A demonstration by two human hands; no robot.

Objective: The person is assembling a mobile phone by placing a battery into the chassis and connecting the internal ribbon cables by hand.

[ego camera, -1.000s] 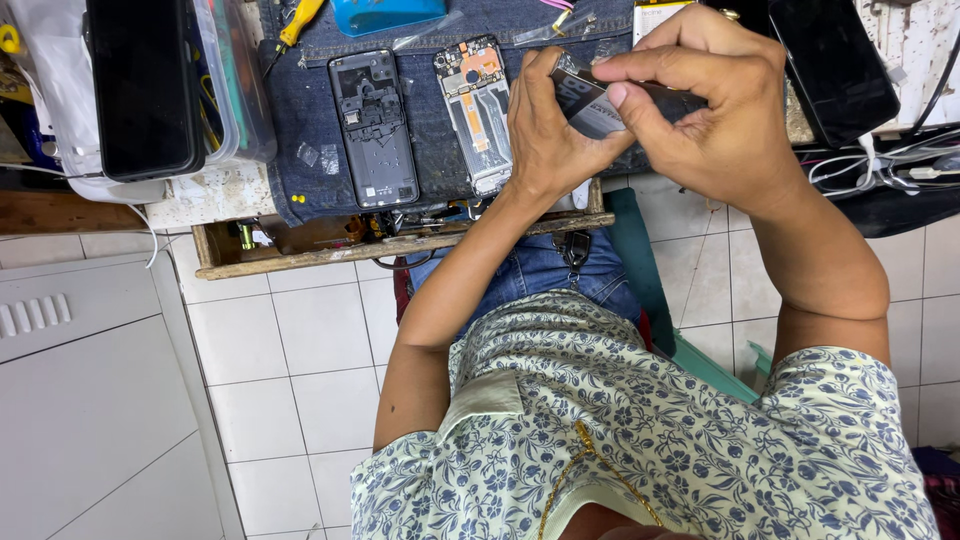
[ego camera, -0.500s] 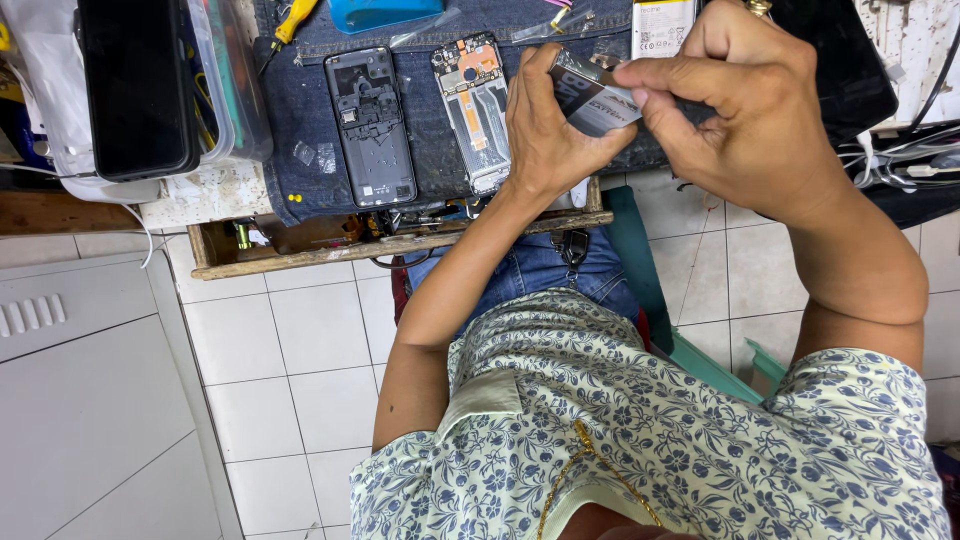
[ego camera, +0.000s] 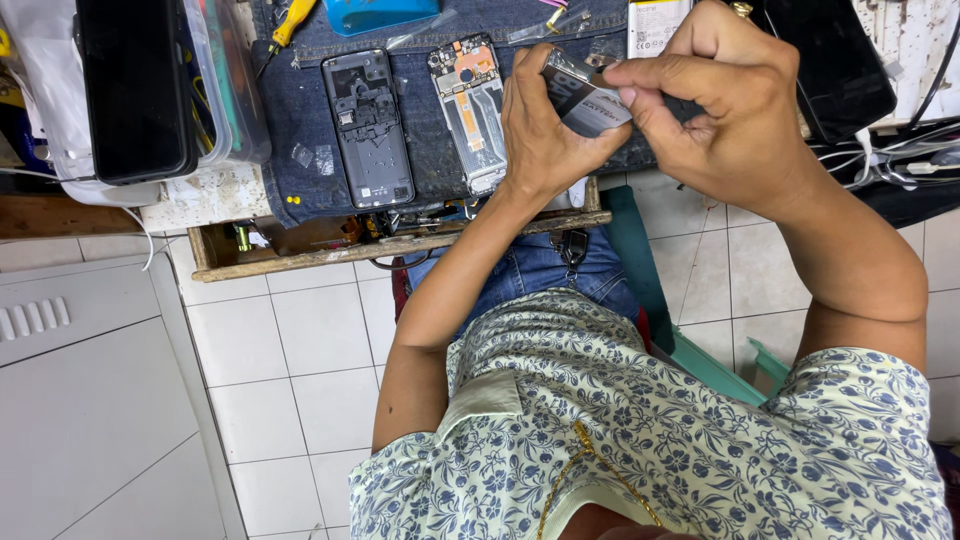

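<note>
1. The left hand (ego camera: 545,125) has its fingers wrapped around a flat grey-and-black phone battery (ego camera: 590,98), held above the table.
2. The right hand (ego camera: 725,110) pinches the battery's upper edge, its fingers curled tight.
3. Beneath lies a blue denim cloth (ego camera: 420,110) on the table, bearing a dark opened phone frame (ego camera: 368,128) and an exposed phone circuit board (ego camera: 470,110).
4. A white tiled floor (ego camera: 290,340) spreads below.

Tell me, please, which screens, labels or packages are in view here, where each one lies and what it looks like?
Battery: held between left hand and right hand, flat, dark with a grey printed label.
Dark phone: upper left on a clear box, black rectangular screen, unlit.
Second phone: upper right, black screen, unlit.
White label: top edge, pale rectangle with small print.
</note>
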